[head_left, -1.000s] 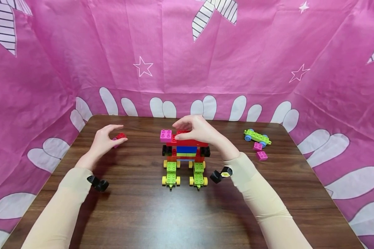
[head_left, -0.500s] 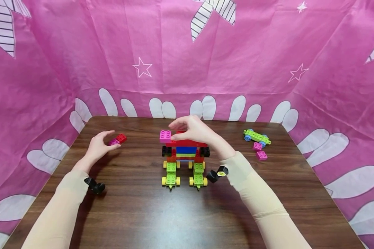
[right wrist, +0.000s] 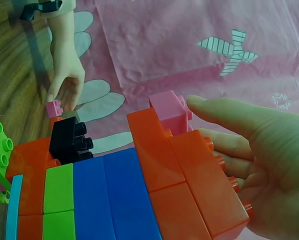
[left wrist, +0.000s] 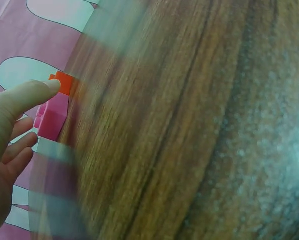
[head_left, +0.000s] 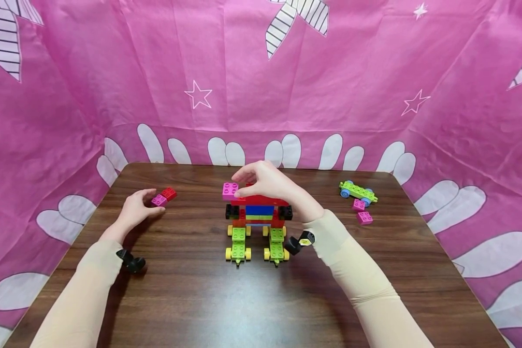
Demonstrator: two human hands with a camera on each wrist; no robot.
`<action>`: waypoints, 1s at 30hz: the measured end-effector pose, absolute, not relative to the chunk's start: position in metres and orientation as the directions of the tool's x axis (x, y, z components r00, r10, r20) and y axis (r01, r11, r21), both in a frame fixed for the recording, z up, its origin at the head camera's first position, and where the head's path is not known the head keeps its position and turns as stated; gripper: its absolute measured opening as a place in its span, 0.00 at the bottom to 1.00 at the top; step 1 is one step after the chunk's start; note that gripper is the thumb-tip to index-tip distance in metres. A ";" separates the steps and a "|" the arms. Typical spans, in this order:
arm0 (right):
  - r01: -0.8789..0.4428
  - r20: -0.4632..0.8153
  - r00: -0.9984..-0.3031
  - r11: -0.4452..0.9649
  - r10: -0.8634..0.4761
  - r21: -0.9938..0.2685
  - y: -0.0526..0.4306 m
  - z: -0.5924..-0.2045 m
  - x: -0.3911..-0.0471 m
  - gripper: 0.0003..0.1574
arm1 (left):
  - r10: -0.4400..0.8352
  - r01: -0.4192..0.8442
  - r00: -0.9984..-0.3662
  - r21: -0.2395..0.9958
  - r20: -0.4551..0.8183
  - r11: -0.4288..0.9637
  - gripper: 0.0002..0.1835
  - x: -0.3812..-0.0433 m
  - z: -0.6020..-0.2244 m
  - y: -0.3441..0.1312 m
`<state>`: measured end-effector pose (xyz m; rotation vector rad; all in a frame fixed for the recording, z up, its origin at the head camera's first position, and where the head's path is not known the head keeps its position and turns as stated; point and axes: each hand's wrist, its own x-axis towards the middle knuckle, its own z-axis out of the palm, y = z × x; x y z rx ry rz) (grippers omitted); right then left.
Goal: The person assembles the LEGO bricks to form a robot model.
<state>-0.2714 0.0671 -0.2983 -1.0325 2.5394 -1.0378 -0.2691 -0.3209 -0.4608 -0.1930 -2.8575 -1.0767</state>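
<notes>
In the head view my left hand (head_left: 134, 211) is beside a loose pink brick (head_left: 158, 200), its thumb and fingers spread apart around it. A red brick (head_left: 168, 194) touches the pink one's far side. A blocky build (head_left: 261, 211) of red, blue, green and black bricks stands mid-table on two green wheeled bases (head_left: 238, 249). Over its red top reaches my right hand (head_left: 271, 184), thumb and fingers parted. The thumb tip comes close to a pink brick (right wrist: 165, 107) at the build's upper left corner; whether they touch I cannot tell.
To the right on the wooden table (head_left: 191, 299) sits a green wheeled base (head_left: 358, 190) with blue wheels. Two pink bricks (head_left: 365, 218) lie just in front of it. A pink patterned cloth (head_left: 252, 67) hangs behind and at both sides.
My left hand has drawn back to the left and down, then closed in a little around the pink brick. My right hand has slid left along the build's top towards the corner pink brick.
</notes>
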 end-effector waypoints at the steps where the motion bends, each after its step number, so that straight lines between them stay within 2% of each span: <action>1: -0.532 0.063 -0.730 0.508 -0.680 -0.677 0.067 -0.299 -0.272 0.23 | 0.090 0.143 -0.989 0.648 0.115 0.748 0.38 -0.269 -0.461 -0.321; 13: -0.536 0.049 -0.737 0.539 -0.674 -0.650 0.065 -0.298 -0.272 0.20 | 0.077 0.107 -0.994 0.598 0.076 0.794 0.33 -0.267 -0.464 -0.321; 30: -0.533 0.033 -0.737 0.551 -0.675 -0.642 0.064 -0.299 -0.273 0.21 | -0.004 0.053 -0.995 0.548 0.101 0.835 0.29 -0.271 -0.468 -0.311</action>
